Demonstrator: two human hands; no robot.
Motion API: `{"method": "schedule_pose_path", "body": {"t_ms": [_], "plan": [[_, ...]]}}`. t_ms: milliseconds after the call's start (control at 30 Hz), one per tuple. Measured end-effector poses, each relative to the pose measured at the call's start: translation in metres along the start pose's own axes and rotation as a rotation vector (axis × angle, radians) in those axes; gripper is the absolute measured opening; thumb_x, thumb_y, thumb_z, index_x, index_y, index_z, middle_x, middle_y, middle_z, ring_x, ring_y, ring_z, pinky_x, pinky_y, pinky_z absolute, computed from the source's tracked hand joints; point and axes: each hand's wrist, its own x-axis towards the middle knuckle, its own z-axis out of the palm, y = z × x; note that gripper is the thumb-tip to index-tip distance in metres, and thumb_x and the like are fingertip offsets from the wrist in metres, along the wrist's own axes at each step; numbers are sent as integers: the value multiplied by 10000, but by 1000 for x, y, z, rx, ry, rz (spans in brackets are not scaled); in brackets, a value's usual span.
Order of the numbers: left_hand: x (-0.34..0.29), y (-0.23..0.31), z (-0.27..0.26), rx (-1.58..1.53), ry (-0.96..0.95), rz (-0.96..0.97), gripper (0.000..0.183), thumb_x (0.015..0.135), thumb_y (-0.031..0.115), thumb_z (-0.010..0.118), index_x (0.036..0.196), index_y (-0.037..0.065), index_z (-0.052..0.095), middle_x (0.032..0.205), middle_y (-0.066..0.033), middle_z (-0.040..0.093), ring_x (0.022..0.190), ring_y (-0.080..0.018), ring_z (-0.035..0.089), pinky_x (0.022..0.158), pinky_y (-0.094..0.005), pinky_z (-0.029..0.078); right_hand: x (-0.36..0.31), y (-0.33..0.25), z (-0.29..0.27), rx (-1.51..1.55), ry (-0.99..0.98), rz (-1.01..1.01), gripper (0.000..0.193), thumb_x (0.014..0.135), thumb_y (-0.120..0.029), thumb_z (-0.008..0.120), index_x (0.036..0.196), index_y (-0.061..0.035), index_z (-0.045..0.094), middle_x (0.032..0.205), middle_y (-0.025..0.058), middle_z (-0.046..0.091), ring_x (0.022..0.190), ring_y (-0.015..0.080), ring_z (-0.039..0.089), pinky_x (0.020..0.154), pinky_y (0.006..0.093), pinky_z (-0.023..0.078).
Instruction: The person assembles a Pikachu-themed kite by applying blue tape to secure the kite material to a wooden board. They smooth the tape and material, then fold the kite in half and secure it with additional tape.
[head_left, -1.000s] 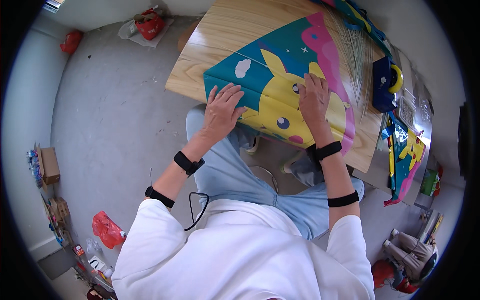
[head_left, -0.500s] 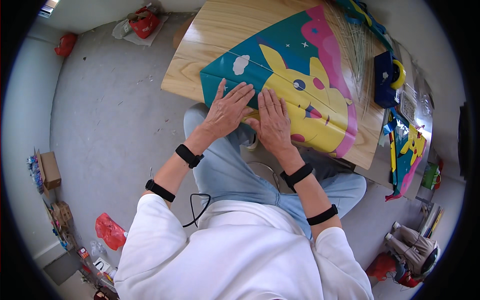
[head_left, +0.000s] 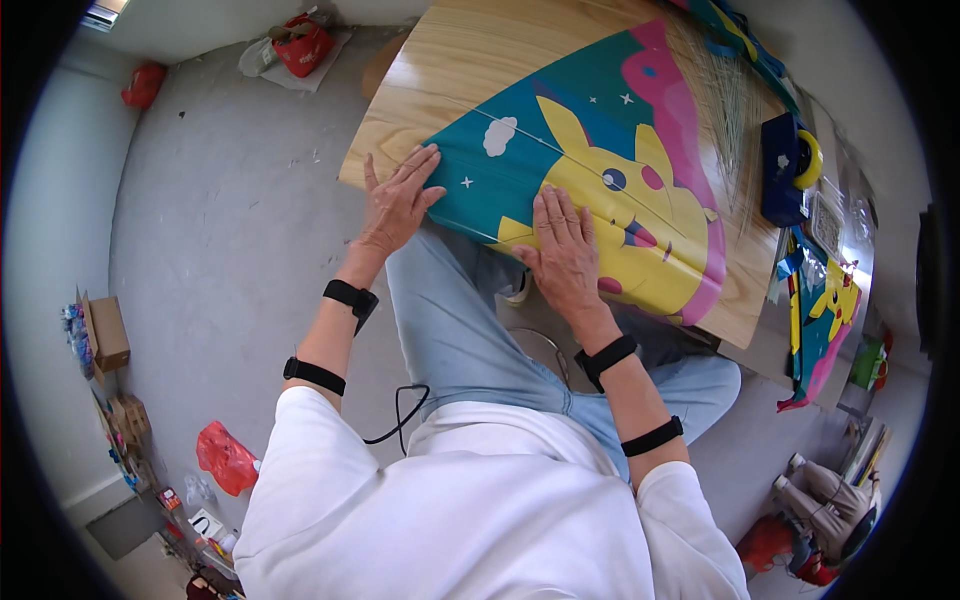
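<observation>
A large thin printed kite sail (head_left: 500, 185), teal with a yellow cartoon figure and a pink wavy border, lies over the near edge of the wooden table. On its narrow left tip rests my left hand (head_left: 397, 203), fingers stretched and thumb apart. My right hand (head_left: 566, 255) lies flat on the yellow print near the front edge, with its fingers extended. Neither hand grips anything. Lengthwise creases run across the sail, and its near edge hangs or curls down toward my knees.
Thin clear rods (head_left: 735, 130) lie on the wooden table (head_left: 400, 110) beyond the sail. To the right are a blue tape dispenser (head_left: 783, 170) with yellow tape, a small basket (head_left: 827, 225) and another printed sail (head_left: 830, 315). A red bag (head_left: 226, 458) lies on the floor, left.
My left hand has slid leftward, from beside the right hand out to the sail's left tip. The right hand remains flat on the yellow print. The whole view has shifted slightly.
</observation>
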Motion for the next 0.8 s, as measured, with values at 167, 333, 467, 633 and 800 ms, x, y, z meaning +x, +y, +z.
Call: {"method": "schedule_pose_path", "body": {"t_ms": [167, 333, 467, 633, 800], "plan": [[1, -26, -10, 63, 28, -129, 425, 1002, 338, 547, 1362, 116, 583, 1459, -26, 538, 1358, -185, 483, 1174, -628, 106, 1, 0, -2, 25, 32, 4, 719, 924, -504, 563, 1427, 3, 478, 1527, 140, 427, 1463, 287, 327, 1195, 504, 230], [9, 83, -12, -127, -141, 265, 430, 983, 268, 577, 1378, 100, 569, 1477, -57, 518, 1395, -219, 442, 1200, -572, 110, -1, 1, 3, 44, 56, 15, 706, 930, -487, 570, 1425, 7, 477, 1526, 143, 421, 1461, 298, 322, 1196, 501, 230], [6, 95, 4, -75, -165, 202, 457, 983, 274, 573, 1412, 120, 536, 1512, -16, 476, 1429, -210, 394, 1188, -606, 100, -2, 1, -2, 76, 81, 36, 701, 930, -475, 579, 1427, 8, 471, 1514, 156, 425, 1452, 319, 327, 1195, 501, 231], [5, 94, 6, -97, -154, 189, 455, 963, 287, 601, 1381, 111, 559, 1500, -10, 485, 1416, -206, 410, 1144, -683, 106, -10, -8, -4, 60, 106, 109, 740, 915, -487, 595, 1431, 23, 451, 1494, 167, 439, 1434, 329, 349, 1192, 509, 232], [8, 96, 9, -99, -174, 182, 453, 957, 262, 612, 1394, 157, 555, 1507, 33, 477, 1423, -192, 401, 1135, -687, 127, -16, -1, -6, 30, 117, 162, 766, 894, -478, 616, 1436, 32, 436, 1488, 174, 444, 1432, 311, 361, 1190, 521, 230]]}}
